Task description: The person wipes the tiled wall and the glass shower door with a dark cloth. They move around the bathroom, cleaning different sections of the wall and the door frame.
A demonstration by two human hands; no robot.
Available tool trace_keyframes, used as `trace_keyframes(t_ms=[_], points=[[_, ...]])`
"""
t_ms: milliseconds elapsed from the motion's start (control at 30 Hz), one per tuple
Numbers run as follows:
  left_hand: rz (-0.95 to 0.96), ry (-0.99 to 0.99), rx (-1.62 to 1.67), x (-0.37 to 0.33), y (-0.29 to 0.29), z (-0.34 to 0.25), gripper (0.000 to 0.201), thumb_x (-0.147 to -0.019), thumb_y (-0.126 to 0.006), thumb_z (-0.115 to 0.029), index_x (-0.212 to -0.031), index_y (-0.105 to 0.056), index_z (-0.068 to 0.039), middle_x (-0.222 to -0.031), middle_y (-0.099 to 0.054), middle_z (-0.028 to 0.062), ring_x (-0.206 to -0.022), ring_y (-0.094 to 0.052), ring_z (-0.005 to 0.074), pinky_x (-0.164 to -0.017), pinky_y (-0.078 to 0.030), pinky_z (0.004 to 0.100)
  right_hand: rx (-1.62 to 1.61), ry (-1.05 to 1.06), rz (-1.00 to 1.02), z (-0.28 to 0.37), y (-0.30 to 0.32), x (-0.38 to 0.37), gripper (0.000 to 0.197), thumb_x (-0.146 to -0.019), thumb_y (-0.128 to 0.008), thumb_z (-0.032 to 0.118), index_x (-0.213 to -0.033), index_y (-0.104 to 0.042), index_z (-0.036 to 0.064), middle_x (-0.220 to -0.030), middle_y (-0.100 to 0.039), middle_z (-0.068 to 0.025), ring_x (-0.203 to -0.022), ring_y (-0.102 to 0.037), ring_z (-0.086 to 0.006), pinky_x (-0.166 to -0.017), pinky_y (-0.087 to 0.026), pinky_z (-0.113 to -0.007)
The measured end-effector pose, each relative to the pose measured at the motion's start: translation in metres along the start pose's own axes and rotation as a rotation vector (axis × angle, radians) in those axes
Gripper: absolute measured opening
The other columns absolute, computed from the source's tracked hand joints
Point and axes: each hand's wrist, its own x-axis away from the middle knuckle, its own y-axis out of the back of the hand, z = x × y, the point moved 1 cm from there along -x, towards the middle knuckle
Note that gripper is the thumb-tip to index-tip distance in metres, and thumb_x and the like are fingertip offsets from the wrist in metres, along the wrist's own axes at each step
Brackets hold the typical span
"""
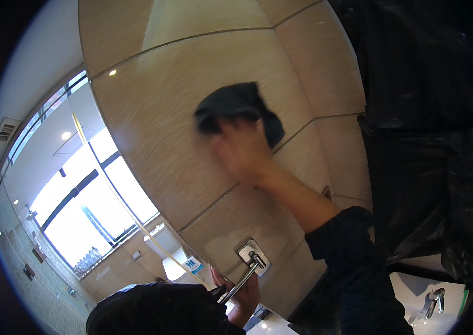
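Holds dark cloth in right hand against beige tiled wall, above chrome wall-mounted bar, and has left hand at that bar, too hidden to tell whether gripping or loose.

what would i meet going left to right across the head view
Ceiling vent → bright window → dark cloth under the right hand → dark sleeve → chrome tap
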Motion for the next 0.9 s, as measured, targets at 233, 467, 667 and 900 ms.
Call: trace_keyframes(t_ms=[233,467,667,900], points=[[-0.027,0.042,0.018,0.0,-0.009,-0.006,0.091,-0.088,-0.079,-0.021,-0.158,-0.027,0.008,-0.152,-0.038,0.0272,-0.139,-0.04,0.044,-0.118,-0.03,0.0533,0.298,-0.148,0.337,-0.002,0.008,0.07,0.061,-0.101,-0.053,0.044,-0.137,-0.055,-0.0057,-0.134,-0.054,-0.0296,-0.125,-0.05,-0.0479,-0.11,-0.028,-0.065],[-0.078,0.033,-0.024,0.012,-0.006,0.009,0.092,-0.089,-0.08,-0.019,-0.16,-0.026,0.004,-0.153,-0.039,0.025,-0.142,-0.039,0.0411,-0.119,-0.029,0.0526,-0.168,0.233,0.478,0.112,0.012,0.051,0.059,-0.106,-0.048,0.049,-0.145,-0.056,0.0057,-0.149,-0.054,-0.0257,-0.146,-0.043,-0.0435,-0.122,-0.006,-0.073],[-0.013,0.096,0.113,0.009,0.009,0.001,0.093,-0.09,-0.08,-0.017,-0.161,-0.024,0.003,-0.155,-0.036,0.0239,-0.143,-0.039,0.0404,-0.119,-0.03,0.0522,-0.044,0.075,0.305,0.068,-0.012,-0.04,0.063,-0.109,-0.039,0.05,-0.146,-0.055,0.0007,-0.138,-0.061,-0.029,-0.141,-0.048,-0.043,-0.123,-0.012,-0.07],[-0.064,0.089,0.127,0.011,-0.01,0.003,0.092,-0.09,-0.081,-0.015,-0.162,-0.025,0.002,-0.152,-0.037,0.0215,-0.142,-0.039,0.0365,-0.119,-0.03,0.0493,0.199,-0.356,0.185,-0.033,0.009,-0.005,0.068,-0.106,-0.043,0.05,-0.146,-0.05,-0.0039,-0.14,-0.052,-0.0333,-0.132,-0.048,-0.0497,-0.116,-0.023,-0.072]])
